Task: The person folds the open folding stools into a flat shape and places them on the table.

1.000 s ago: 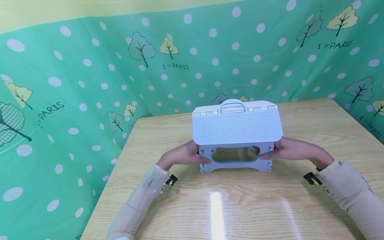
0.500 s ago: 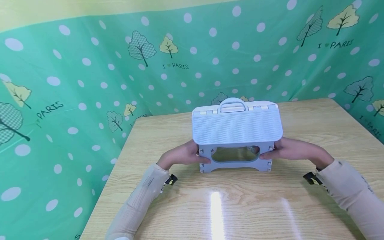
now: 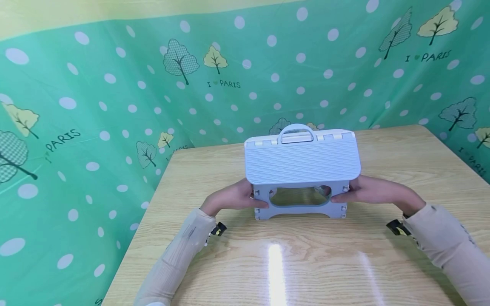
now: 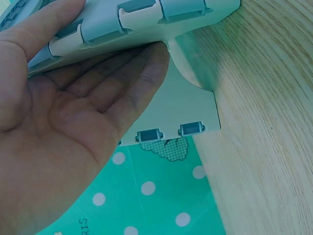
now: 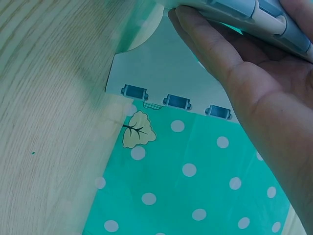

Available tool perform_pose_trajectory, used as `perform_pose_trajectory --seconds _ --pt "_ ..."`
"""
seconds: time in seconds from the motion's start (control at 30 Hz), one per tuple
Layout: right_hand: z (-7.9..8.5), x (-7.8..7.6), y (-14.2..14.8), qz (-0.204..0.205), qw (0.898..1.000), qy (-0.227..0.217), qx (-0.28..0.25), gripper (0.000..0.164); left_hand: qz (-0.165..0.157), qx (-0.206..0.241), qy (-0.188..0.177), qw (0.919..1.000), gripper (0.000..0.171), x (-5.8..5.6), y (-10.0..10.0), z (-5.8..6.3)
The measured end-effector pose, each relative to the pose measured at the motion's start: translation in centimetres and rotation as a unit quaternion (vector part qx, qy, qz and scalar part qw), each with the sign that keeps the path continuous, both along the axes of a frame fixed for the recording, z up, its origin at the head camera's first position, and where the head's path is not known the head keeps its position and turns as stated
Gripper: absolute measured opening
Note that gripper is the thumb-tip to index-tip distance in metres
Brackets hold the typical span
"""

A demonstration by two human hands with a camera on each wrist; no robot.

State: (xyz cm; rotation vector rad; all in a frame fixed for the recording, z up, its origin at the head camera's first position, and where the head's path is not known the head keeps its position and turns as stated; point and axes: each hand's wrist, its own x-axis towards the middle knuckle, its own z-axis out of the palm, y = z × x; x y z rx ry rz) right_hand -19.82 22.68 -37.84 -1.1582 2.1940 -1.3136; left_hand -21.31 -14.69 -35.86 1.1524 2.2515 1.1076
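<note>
A pale blue folding step stool [image 3: 302, 163] stands on the wooden table, its ribbed top facing me and a carry handle [image 3: 280, 135] at the far side of the top. My left hand [image 3: 235, 196] grips the left edge of the front leg panel [image 3: 300, 211], thumb in front and fingers behind. On the right edge of that panel, my right hand [image 3: 377, 190] holds it the same way. Both wrist views show the fingers reaching in behind the front panel, with the hinged rear leg panel [image 4: 190, 105] beyond. The head view hides most of the fingertips.
The wooden table [image 3: 314, 263] extends around the stool, with bright light reflections in front. A green dotted curtain [image 3: 229, 102] with printed trees hangs along the back and left edges. Each wrist carries a small black device [image 3: 218, 229].
The stool's handle and the far part of its top have shifted up very slightly. Both hands keep their hold in nearly the same place.
</note>
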Motion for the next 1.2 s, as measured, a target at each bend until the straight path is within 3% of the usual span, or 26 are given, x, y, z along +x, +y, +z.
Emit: perform_pose_trajectory --seconds 0.1,0.87,1.2 --pt "0.03 0.02 -0.01 -0.001 1.0 -0.001 0.002 0.062 -0.003 0.005 -0.003 1.0 0.093 0.69 0.1 0.96" --pt "0.19 0.45 -0.15 -0.039 0.999 0.015 0.016 0.081 -0.008 0.008 -0.008 0.9999 0.091 0.79 0.17 1.0" --pt "0.09 0.31 -0.08 0.0 1.0 -0.002 -0.002 0.059 -0.007 0.009 -0.017 0.9998 0.091 0.76 0.21 0.93"
